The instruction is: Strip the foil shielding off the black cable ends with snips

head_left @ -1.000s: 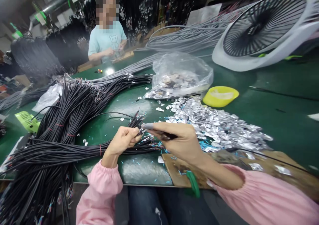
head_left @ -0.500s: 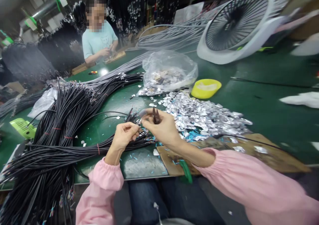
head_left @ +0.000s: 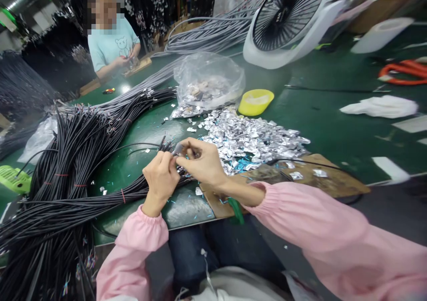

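My left hand [head_left: 162,176] is closed, pinching the end of a black cable from the big bundle of black cables [head_left: 73,172] that sweeps across the green table [head_left: 320,118]. My right hand [head_left: 202,161] is closed too, its fingertips meeting the left hand's at the cable end; a small dark tool that it carried earlier is hidden now. Both sleeves are pink. Just right of the hands lies a heap of silver foil scraps [head_left: 253,138] with blue bits among them. A worn wooden board [head_left: 300,181] lies under my right forearm.
A clear plastic bag of scraps [head_left: 207,83], a yellow dish [head_left: 255,102] and a white fan [head_left: 293,21] stand behind the heap. Grey cables [head_left: 213,32] lie at the back. A person in a light blue shirt [head_left: 113,47] works across the table. A white cloth [head_left: 380,106] lies right.
My view swung right and down. My right hand drew in from a stretched reach to meet the left hand at the cable end, and the dark tool is no longer visible.
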A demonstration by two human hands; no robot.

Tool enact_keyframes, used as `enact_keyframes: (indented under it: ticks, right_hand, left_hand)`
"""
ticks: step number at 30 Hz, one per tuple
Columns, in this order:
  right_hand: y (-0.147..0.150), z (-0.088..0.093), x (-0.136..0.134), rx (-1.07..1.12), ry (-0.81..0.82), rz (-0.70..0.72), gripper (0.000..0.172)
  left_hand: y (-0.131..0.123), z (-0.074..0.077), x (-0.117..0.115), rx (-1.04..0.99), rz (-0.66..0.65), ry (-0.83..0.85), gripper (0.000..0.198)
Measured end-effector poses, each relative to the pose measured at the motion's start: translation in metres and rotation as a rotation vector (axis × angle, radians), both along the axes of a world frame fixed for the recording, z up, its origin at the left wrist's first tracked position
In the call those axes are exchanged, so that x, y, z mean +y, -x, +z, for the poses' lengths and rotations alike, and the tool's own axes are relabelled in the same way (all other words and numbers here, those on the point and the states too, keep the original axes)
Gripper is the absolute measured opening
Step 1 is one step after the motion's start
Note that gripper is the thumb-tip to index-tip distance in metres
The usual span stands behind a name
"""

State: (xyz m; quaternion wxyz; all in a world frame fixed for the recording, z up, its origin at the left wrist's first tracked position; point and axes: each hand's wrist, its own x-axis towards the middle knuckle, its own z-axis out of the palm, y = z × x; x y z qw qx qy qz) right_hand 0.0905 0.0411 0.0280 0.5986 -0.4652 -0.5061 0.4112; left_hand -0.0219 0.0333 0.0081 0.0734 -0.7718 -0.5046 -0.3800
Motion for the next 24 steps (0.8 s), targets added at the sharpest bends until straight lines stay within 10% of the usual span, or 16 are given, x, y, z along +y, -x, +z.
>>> enact_keyframes:
  ticks: [4,12,17,24]
  right_hand:
    - [-0.005,0.004,0.011,0.194,0.311,0.028,0.018]
    - [-0.016,0.014,0.015,0.297,0.501,0.256,0.032]
    - [-0.019,0.016,0.007,0.124,0.277,0.219,0.025]
    - [-0.024,0.011,0.005,-0.364,-0.178,0.036,0.014]
  left_hand:
    - [0.004,0.0,0.003,0.091,-0.113,0.079,0.022]
    - [0.024,0.018,0.012,-0.561,-0.407,0.612,0.032]
    - [0.023,0.019,0.015,-0.891,-0.28,0.694,0.048]
    - [0.02,0.018,0.011,-0.866,-0.255,0.717,0.049]
